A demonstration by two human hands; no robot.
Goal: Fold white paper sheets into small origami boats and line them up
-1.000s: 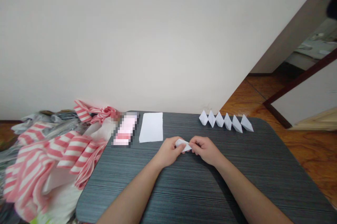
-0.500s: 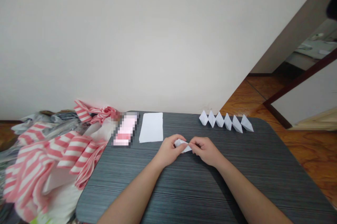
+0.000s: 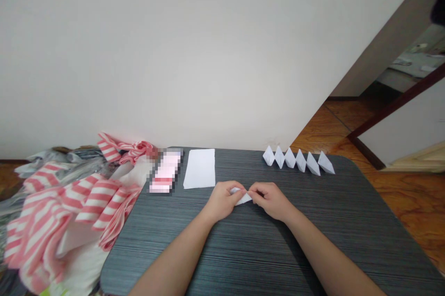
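The left hand (image 3: pixel 222 201) and right hand (image 3: pixel 271 199) are pinching the small, angular, folded white paper (image 3: pixel 244 198) between them over the dark, wood-grained worktop (image 3: pixel 243 254); less paper is showing than a second ago, so shaping is apparently continuing

Head view, facing forward, down over tabletop (image 3: pixel 250 249).
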